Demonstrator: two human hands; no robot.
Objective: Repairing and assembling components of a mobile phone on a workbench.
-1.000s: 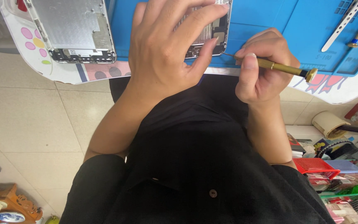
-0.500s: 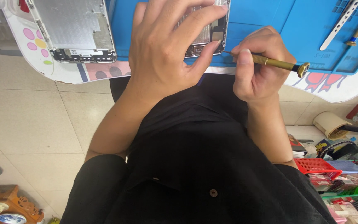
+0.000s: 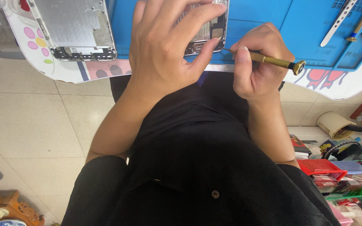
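Observation:
My left hand (image 3: 164, 46) lies over an opened phone body (image 3: 208, 31) on the blue work mat (image 3: 265, 25), fingers spread across it and thumb pressing its near edge. My right hand (image 3: 260, 62) grips a slim brass screwdriver (image 3: 273, 60). Its thin tip touches the phone's lower right corner next to my left thumb. Most of the phone is hidden under my left hand.
A detached silver screen plate (image 3: 74, 29) rests on the white patterned table (image 3: 63, 69) at the left. A metal pry tool (image 3: 336, 23) and another brass driver (image 3: 359, 21) lie on the mat's far right. Cluttered shelves with a red basket (image 3: 321, 165) stand at the lower right.
My right hand and the screwdriver have shifted left, bringing the tip closer to the phone's corner. My left hand has stayed on the phone.

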